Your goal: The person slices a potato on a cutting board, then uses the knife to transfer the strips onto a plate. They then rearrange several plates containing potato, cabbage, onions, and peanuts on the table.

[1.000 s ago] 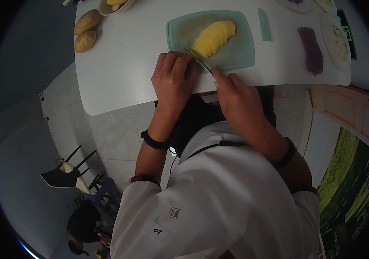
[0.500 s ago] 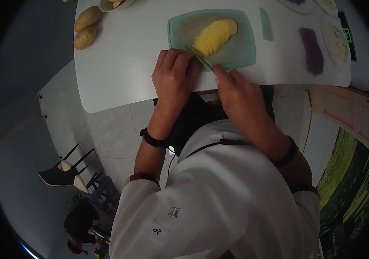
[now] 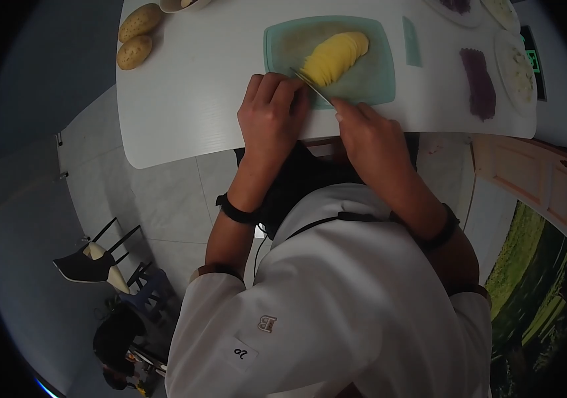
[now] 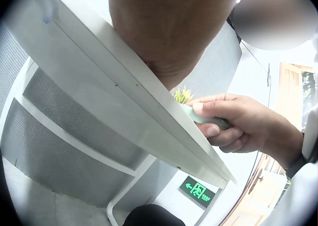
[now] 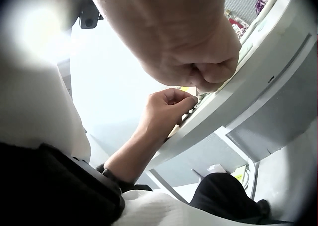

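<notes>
A row of thin yellow potato slices (image 3: 336,56) lies fanned on the green cutting board (image 3: 283,40). At the row's near end stands a knife (image 3: 315,89), its blade slanting between the slices and my left fingers. My left hand (image 3: 271,114) holds the near end of the potato with bent fingers at the board's lower left edge, hiding most of that piece. In my right hand (image 3: 375,140) is the knife's handle, gripped close to the table edge. From the left wrist view, this handle (image 4: 203,117) shows pale green between thumb and curled fingers.
Two whole potatoes (image 3: 139,36) lie at the table's far left, near a partly visible bowl (image 3: 176,8). To the right of the board are a green blade-shaped piece (image 3: 412,43), a purple strip (image 3: 478,83) and plates with food (image 3: 517,69). Behind me are a chair (image 3: 88,264) and another person (image 3: 118,341).
The head view has shifted slightly, so the table's contents sit a little differently in frame. Both hands and the knife keep nearly the same place at the near end of the slices.
</notes>
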`<move>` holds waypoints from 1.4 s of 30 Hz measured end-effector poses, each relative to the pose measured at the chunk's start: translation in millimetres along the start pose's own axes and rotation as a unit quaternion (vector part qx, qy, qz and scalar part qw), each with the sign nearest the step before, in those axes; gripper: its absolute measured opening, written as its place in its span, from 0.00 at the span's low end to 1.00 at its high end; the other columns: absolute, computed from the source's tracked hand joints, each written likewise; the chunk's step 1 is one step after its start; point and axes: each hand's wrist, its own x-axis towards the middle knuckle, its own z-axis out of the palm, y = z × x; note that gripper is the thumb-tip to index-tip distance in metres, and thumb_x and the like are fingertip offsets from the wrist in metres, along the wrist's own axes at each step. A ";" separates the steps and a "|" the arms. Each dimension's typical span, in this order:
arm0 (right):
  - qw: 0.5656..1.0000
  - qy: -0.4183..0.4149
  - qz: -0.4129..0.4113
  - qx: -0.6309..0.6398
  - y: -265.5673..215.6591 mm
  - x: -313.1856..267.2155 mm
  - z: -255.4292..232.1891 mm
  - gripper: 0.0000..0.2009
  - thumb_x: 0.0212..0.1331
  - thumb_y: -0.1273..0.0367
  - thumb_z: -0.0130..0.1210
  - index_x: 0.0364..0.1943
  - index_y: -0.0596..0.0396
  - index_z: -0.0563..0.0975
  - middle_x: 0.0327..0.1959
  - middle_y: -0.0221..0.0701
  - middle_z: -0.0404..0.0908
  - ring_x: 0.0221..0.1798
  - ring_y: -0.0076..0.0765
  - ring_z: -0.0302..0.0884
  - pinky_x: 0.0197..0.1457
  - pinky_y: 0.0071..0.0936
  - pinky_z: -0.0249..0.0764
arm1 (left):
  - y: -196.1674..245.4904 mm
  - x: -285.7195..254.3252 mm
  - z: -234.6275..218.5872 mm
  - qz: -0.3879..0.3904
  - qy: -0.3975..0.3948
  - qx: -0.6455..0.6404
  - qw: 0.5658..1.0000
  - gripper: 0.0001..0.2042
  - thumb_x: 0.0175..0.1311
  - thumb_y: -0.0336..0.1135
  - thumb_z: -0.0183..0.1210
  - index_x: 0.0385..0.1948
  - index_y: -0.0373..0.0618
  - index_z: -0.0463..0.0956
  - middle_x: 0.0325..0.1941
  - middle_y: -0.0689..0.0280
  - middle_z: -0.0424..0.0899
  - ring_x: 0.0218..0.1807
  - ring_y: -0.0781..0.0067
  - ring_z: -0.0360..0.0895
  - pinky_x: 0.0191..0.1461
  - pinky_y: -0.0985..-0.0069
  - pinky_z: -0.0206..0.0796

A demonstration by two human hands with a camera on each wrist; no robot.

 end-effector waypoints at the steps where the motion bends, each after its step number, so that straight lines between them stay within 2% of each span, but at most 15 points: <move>1: 0.999 0.009 0.016 0.040 0.8 -0.3 0.7 0.13 0.70 0.73 0.56 0.56 0.58 0.80 0.38 0.47 0.84 0.36 0.58 0.85 0.38 0.46 0.81 | 1.1 -0.2 -1.2 -0.010 -0.008 -0.002 1.000 0.10 0.50 0.22 0.72 0.32 0.44 0.82 0.34 0.66 0.84 0.36 0.61 0.79 0.37 0.65 0.74; 2: 0.999 0.009 0.016 0.040 0.3 -0.4 0.4 0.13 0.70 0.73 0.56 0.56 0.58 0.80 0.38 0.47 0.84 0.36 0.58 0.85 0.38 0.46 0.81 | 1.5 -0.6 -2.1 -0.010 -0.009 -0.002 1.000 0.10 0.50 0.22 0.72 0.32 0.44 0.82 0.34 0.66 0.84 0.36 0.61 0.79 0.37 0.65 0.74; 4: 0.993 0.019 0.036 0.111 0.5 0.2 -1.7 0.13 0.72 0.73 0.54 0.57 0.58 0.80 0.43 0.51 0.85 0.43 0.63 0.85 0.45 0.47 0.81 | 2.2 -0.1 -1.2 -0.018 -0.006 0.002 1.000 0.09 0.50 0.22 0.72 0.31 0.44 0.82 0.34 0.66 0.84 0.36 0.61 0.79 0.37 0.66 0.74; 7: 0.991 0.009 0.056 0.121 -2.3 0.4 -3.6 0.13 0.73 0.73 0.53 0.57 0.58 0.80 0.45 0.52 0.85 0.47 0.63 0.85 0.49 0.47 0.81 | 2.5 0.1 -0.6 -0.016 -0.004 0.002 1.000 0.09 0.51 0.23 0.72 0.32 0.44 0.83 0.35 0.66 0.84 0.36 0.61 0.80 0.38 0.65 0.74; 17: 0.987 0.009 0.069 0.142 -2.6 -1.1 -4.9 0.13 0.73 0.73 0.53 0.57 0.61 0.81 0.43 0.53 0.86 0.46 0.61 0.86 0.48 0.43 0.81 | 2.9 0.2 1.3 0.016 -0.017 0.038 0.999 0.09 0.53 0.25 0.73 0.34 0.47 0.84 0.35 0.68 0.82 0.37 0.62 0.80 0.37 0.66 0.75; 19: 0.988 0.041 0.040 0.141 0.6 -1.4 -1.3 0.11 0.70 0.72 0.56 0.53 0.60 0.81 0.40 0.50 0.87 0.40 0.61 0.86 0.42 0.50 0.83 | 2.9 0.6 1.3 0.022 -0.015 0.046 0.999 0.09 0.53 0.25 0.72 0.34 0.47 0.83 0.35 0.68 0.82 0.37 0.62 0.80 0.37 0.67 0.75; 23: 0.986 0.047 0.039 0.155 0.2 -1.9 -1.4 0.11 0.71 0.72 0.56 0.53 0.60 0.81 0.39 0.49 0.86 0.40 0.61 0.86 0.42 0.50 0.82 | 1.4 1.3 2.6 0.039 -0.006 0.041 0.998 0.10 0.52 0.25 0.71 0.34 0.47 0.82 0.35 0.68 0.79 0.35 0.63 0.77 0.34 0.68 0.74; 26: 0.986 0.057 0.027 0.155 0.0 -3.3 -1.6 0.12 0.71 0.72 0.56 0.54 0.60 0.80 0.40 0.49 0.86 0.39 0.60 0.86 0.42 0.49 0.83 | 3.1 0.5 1.2 0.012 -0.016 0.038 0.999 0.09 0.52 0.25 0.72 0.34 0.47 0.83 0.35 0.67 0.82 0.37 0.62 0.80 0.37 0.66 0.76; 28: 0.985 0.022 0.067 0.158 -1.4 -4.5 -3.9 0.13 0.73 0.72 0.54 0.57 0.60 0.81 0.44 0.52 0.86 0.46 0.59 0.87 0.48 0.41 0.81 | 2.0 -0.2 1.2 0.016 -0.011 0.031 0.999 0.10 0.52 0.24 0.72 0.34 0.46 0.83 0.36 0.66 0.83 0.38 0.61 0.80 0.38 0.65 0.76; 29: 0.985 0.023 0.068 0.158 -1.3 -5.1 -3.5 0.13 0.73 0.72 0.54 0.57 0.60 0.81 0.44 0.52 0.86 0.46 0.59 0.87 0.48 0.41 0.81 | 2.5 0.0 0.5 0.017 -0.011 0.030 0.999 0.10 0.52 0.24 0.72 0.34 0.46 0.83 0.36 0.66 0.83 0.38 0.61 0.80 0.38 0.65 0.76; 35: 0.991 0.029 0.051 0.117 0.6 -7.3 2.0 0.14 0.71 0.73 0.56 0.58 0.58 0.80 0.43 0.49 0.85 0.43 0.60 0.86 0.46 0.45 0.82 | 5.7 0.5 -2.4 0.023 0.007 0.008 1.000 0.14 0.50 0.24 0.73 0.40 0.45 0.83 0.40 0.62 0.84 0.40 0.59 0.81 0.39 0.65 0.76; 37: 0.994 0.068 0.003 0.085 3.4 -7.8 6.7 0.14 0.69 0.70 0.59 0.56 0.57 0.80 0.36 0.44 0.84 0.33 0.56 0.85 0.34 0.46 0.82 | 5.6 1.2 -3.3 0.033 -0.002 0.003 0.999 0.15 0.51 0.24 0.72 0.42 0.46 0.83 0.42 0.62 0.83 0.40 0.58 0.81 0.39 0.65 0.76; 42: 0.995 0.067 -0.001 0.075 2.2 -8.0 6.5 0.14 0.69 0.69 0.60 0.56 0.57 0.80 0.35 0.43 0.84 0.31 0.54 0.85 0.33 0.44 0.83 | 4.6 1.1 -3.8 0.043 -0.031 0.022 0.998 0.15 0.50 0.25 0.71 0.42 0.47 0.82 0.43 0.64 0.82 0.41 0.59 0.79 0.39 0.65 0.76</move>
